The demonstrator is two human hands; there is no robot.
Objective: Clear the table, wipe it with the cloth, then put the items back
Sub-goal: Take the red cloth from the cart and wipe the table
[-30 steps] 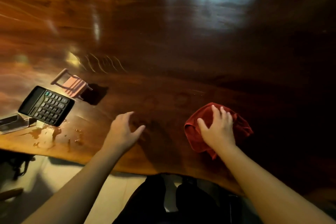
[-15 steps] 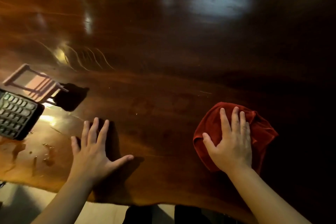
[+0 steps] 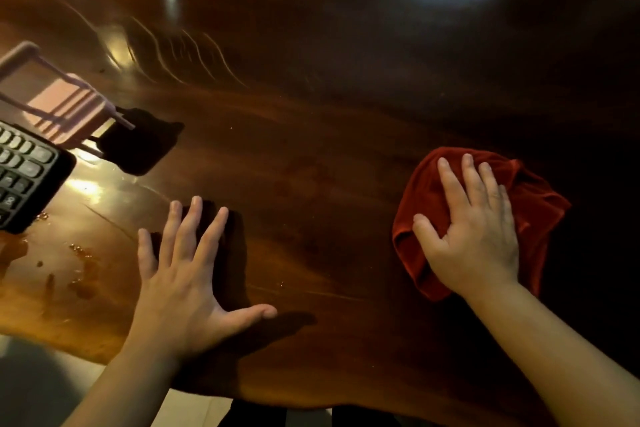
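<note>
Red cloth (image 3: 533,204), bunched with no clear long axis, under flat right hand (image 3: 474,236); left hand (image 3: 183,281) spread on worktop (image 3: 329,156).

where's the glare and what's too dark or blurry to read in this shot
Head view: window glare washes the table's far edge and bright patches sit beside the calculator; the area right of the red cloth sinks into black; the far tabletop is smeared by blur, while both hands stay fairly sharp.
</note>
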